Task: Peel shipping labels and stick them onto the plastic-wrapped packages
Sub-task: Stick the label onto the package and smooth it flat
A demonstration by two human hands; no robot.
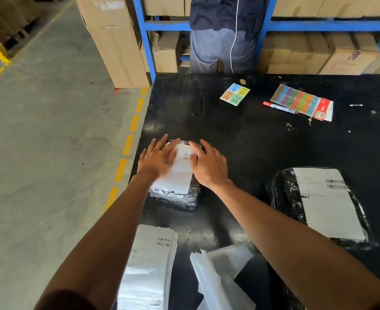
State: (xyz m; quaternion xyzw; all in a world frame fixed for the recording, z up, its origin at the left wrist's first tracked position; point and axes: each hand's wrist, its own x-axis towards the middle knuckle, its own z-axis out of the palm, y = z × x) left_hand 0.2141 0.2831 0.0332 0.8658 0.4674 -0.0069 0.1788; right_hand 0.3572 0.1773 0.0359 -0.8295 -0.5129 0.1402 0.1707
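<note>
A worker's left hand [158,158] and right hand [209,166] lie flat, fingers spread and grasping nothing, on a white shipping label [181,170] atop a small plastic-wrapped package [176,196]. That package sits on the black table [240,139] near its left edge, at about 10 o'clock from the table's centre. The left palm covers the label's left side; the right palm rests on its right edge and the wrapping beside it.

At 4 o'clock, well apart, a second wrapped package [282,193] already carries a labelled sheet [328,202] lying slantwise on top. At 7 o'clock, near the worker, a stack of unpeeled labels [150,265] sits at the table's edge, with loose backing paper [220,274] just to its right.

Far across the table, at 12 o'clock, lies a coloured sticker card [235,94] with handwritten numbers; at 1 o'clock a red-capped marker [280,107] touches a sheet of coloured tabs [296,99]. Behind the table stand blue shelving [318,24] holding cardboard boxes [345,57], and another person [222,34] seen from the back.
</note>
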